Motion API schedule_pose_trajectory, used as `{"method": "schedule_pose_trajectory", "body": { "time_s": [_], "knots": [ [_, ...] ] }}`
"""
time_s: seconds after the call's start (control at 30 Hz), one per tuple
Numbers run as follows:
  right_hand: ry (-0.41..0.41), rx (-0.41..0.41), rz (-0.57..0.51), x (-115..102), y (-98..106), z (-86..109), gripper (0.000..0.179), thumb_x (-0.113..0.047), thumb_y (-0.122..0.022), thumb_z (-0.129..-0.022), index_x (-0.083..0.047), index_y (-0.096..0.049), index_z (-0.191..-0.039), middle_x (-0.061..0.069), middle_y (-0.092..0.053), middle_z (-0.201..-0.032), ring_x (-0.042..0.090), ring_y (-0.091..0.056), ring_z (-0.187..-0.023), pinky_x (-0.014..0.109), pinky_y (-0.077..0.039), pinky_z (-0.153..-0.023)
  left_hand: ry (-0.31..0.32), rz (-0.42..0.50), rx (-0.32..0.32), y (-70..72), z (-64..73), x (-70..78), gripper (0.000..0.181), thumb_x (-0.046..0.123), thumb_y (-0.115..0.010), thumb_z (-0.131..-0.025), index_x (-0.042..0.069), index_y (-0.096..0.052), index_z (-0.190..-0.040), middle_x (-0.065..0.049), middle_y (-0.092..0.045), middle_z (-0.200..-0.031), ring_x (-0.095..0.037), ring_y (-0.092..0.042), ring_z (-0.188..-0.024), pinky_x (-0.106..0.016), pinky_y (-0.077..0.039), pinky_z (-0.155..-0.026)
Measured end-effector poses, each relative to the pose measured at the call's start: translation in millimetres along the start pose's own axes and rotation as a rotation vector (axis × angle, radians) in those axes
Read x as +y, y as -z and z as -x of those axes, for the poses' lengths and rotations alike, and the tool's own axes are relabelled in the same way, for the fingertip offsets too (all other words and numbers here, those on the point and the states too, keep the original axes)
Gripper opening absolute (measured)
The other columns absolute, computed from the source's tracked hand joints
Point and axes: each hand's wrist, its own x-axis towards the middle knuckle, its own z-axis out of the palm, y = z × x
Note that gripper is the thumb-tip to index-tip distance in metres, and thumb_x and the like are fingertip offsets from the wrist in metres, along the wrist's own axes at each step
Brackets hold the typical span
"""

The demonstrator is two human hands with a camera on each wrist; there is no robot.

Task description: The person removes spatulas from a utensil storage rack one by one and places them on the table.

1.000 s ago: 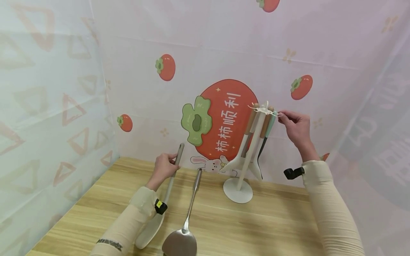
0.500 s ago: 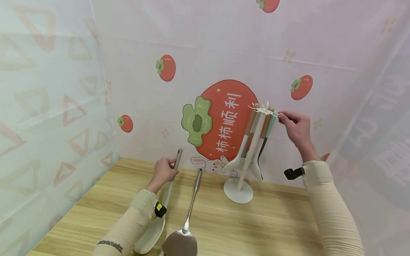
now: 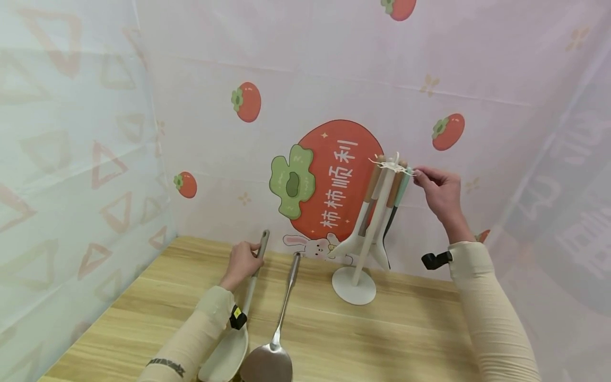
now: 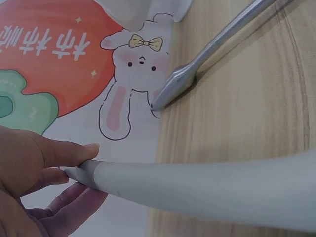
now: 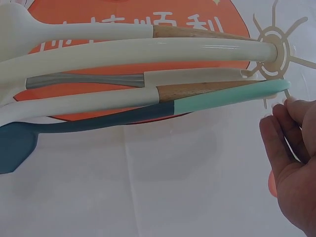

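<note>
L hand (image 3: 243, 263) pinches the spatula (image 4: 197, 190) near the top of its handle, thumb one side, fingertips the other, wrist low, forearm coming up from the btm. R hand (image 3: 441, 196) is raised higher, reaching in from the R w/ thumb & fingertips pinched together on a hook (image 5: 288, 93) of the rack (image 3: 371, 233); can't tell if they also touch the mint handle (image 5: 227, 96) hung there. Spatula slants down from the L hand, blade beside that forearm; smooth pale shaft, darker grey handle end; can't tell if the blade touches the table. Rack stands just L of R hand: white, round flat base, slim post, ring of thin curved hooks, hung w/ several utensils, incl. white ones (image 5: 98, 32) w/ wood-tone handles & a dark blue blade under the mint one. B/w hands, nearer L, a shiny steel turner (image 3: 269, 363) lies on the table (image 3: 324, 329), handle end toward the wall. Table below both hands is light wood grain. Beyond them, a creased pale wall sheet (image 3: 205, 127) w/ red persimmons & a bunny; L of L hand, a whitish side sheet (image 3: 62, 159) w/ faint triangles.
</note>
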Motion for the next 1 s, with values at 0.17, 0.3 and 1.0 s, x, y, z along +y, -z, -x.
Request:
{"method": "schedule_pose_trajectory", "body": {
  "time_s": [0.17,0.3,1.0],
  "knots": [
    [0.002,0.007,-0.010,1,1,0.5,0.029,-0.008,-0.064,-0.099,0.015,-0.069,-0.116,-0.018,-0.071,-0.090,0.000,-0.069,-0.081,0.012,-0.055,-0.080,-0.006,-0.007,0.004,-3.3,0.0,-1.6,0.053,-0.002,-0.082,-0.077,-0.010,-0.065,-0.127,-0.022,-0.076,-0.088,-0.020,-0.071,-0.062,-0.033,-0.059,-0.054],
    [-0.003,0.005,-0.017,1,1,0.6,0.029,-0.009,-0.065,-0.099,0.014,-0.069,-0.117,-0.017,-0.071,-0.090,0.000,-0.068,-0.082,0.012,-0.055,-0.080,0.008,-0.001,-0.004,-6.3,0.7,-3.5,0.053,-0.003,-0.083,-0.076,-0.011,-0.065,-0.126,-0.023,-0.076,-0.089,-0.019,-0.070,-0.061,-0.032,-0.058,-0.054],
    [-0.016,0.020,-0.059,2,-2,3.8,0.030,-0.009,-0.064,-0.100,0.015,-0.068,-0.117,-0.015,-0.072,-0.091,0.004,-0.070,-0.083,0.014,-0.056,-0.080,0.058,-0.016,-0.067,-21.1,0.6,-18.0,0.048,-0.006,-0.079,-0.076,-0.015,-0.066,-0.122,-0.032,-0.068,-0.118,-0.021,-0.068,-0.067,-0.031,-0.059,-0.058]
  ]
}}
